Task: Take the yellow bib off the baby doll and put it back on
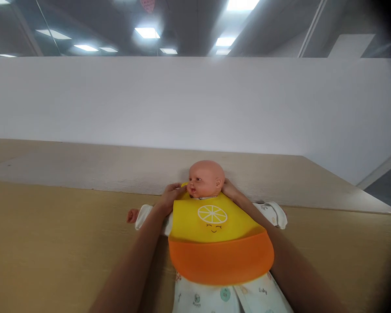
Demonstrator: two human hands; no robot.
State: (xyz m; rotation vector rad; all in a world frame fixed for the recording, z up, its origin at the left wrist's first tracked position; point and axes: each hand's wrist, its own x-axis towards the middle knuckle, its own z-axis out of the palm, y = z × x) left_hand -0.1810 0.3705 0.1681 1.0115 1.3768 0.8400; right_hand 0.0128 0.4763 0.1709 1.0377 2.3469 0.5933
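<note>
One doll (206,178), one bib (215,234), two hands (171,196), one table (52,243)

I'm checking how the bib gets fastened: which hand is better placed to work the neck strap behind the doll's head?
Probably the right hand: it sits behind the neck of the bald plastic baby doll, where the yellow and orange silicone bib would close. The left hand is at the bib's front shoulder edge.

A baby doll (206,179) lies on its back on the near part of the wooden table, bald head at the far end and turned to the left. It wears a white printed romper. Over its chest lies a yellow silicone bib (215,234) with a lemon-slice face and an orange catch pocket at its near edge
</note>
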